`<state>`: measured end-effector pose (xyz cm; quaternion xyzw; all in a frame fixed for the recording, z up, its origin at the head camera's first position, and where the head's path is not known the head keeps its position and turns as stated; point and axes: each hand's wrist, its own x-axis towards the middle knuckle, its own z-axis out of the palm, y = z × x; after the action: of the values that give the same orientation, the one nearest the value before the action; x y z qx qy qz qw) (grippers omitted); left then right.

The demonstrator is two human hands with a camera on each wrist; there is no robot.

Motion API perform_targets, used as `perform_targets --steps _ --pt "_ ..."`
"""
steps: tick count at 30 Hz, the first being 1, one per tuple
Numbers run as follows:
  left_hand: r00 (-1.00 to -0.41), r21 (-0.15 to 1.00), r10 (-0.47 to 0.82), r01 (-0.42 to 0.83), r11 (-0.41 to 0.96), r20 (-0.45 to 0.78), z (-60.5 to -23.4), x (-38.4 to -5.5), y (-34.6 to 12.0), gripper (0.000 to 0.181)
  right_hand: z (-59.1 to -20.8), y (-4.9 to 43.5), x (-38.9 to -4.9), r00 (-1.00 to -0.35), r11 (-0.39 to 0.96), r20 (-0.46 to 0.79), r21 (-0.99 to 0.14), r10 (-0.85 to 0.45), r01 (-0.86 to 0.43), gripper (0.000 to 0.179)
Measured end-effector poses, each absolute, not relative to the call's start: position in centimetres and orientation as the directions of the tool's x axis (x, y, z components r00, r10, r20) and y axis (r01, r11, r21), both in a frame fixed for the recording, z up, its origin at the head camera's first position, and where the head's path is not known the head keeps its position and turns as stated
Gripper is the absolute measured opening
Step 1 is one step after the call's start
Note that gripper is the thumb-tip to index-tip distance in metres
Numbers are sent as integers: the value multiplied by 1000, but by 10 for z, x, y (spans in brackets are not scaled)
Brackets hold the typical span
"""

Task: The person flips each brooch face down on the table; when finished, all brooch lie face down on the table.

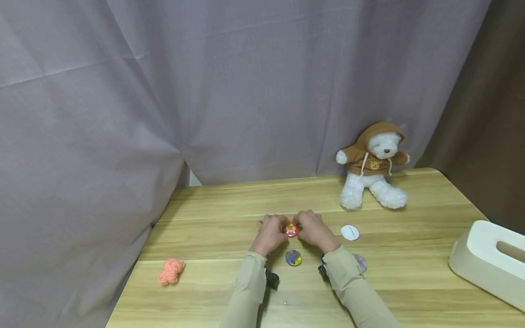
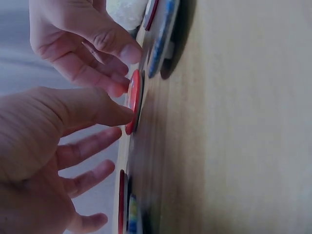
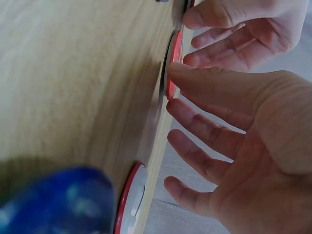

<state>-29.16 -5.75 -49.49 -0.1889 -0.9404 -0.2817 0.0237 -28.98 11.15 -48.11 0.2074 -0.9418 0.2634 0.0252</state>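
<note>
A round red pin badge (image 1: 291,229) with a gold design lies between both hands, close over the wooden table. My left hand (image 1: 270,232) pinches its left edge with thumb and index finger, the other fingers spread apart in the left wrist view. On the opposite edge, my right hand (image 1: 313,230) has its thumb (image 3: 209,83) on the badge, the index finger partly hidden behind it. Nearer the body lies a blue and yellow badge (image 1: 293,258). A white-backed badge (image 1: 350,232) rests face down to the right. The right sleeve partly covers a pale purple badge (image 1: 361,263).
A white teddy bear (image 1: 375,166) in a brown hoodie sits at the back right. The cream tissue box (image 1: 488,259) stands at the right edge, coral yarn (image 1: 170,271) lies at left. Beyond the left hand is another red-rimmed badge (image 2: 121,202). Grey curtain (image 1: 254,91) hangs behind.
</note>
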Motion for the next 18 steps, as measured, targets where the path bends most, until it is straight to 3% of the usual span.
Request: perform_targets --steps 12,18 --pt "-928 453 350 368 812 128 -494 -292 -59 26 -485 110 -289 -911 788 137 -462 -389 -407 27" --pt "-921 471 358 386 793 153 -491 -292 -63 12 -483 113 -292 -906 776 129 -477 -403 -413 24"
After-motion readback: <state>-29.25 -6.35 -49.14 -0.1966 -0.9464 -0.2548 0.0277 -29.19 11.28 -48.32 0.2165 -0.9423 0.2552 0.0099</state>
